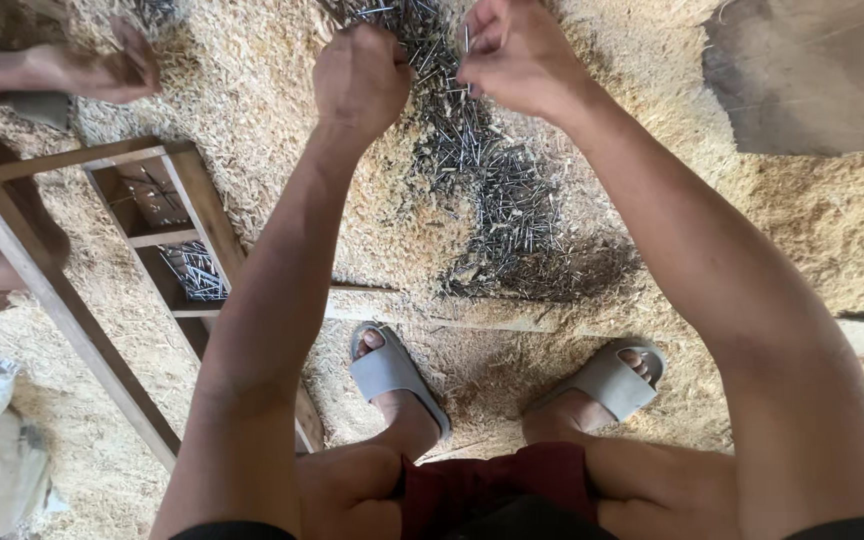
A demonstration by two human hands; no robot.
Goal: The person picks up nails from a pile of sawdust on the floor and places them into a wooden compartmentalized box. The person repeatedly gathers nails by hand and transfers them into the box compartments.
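The left hand [360,75] is curling shut in a fist over the nails [482,180] scattered on far sawdust [252,90]. The right hand [517,55] is pinching a few nails just right of it.

Bare arms, no sleeves past the elbows, end in a left hand [360,78] and a right hand [518,55]. Dark red shorts [497,485] (creased at the knees), grey slides [392,375] with open toes.

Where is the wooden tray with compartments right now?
In the head view, the wooden tray lies on the sawdust at left, beside the person's left forearm, with nails in one compartment.
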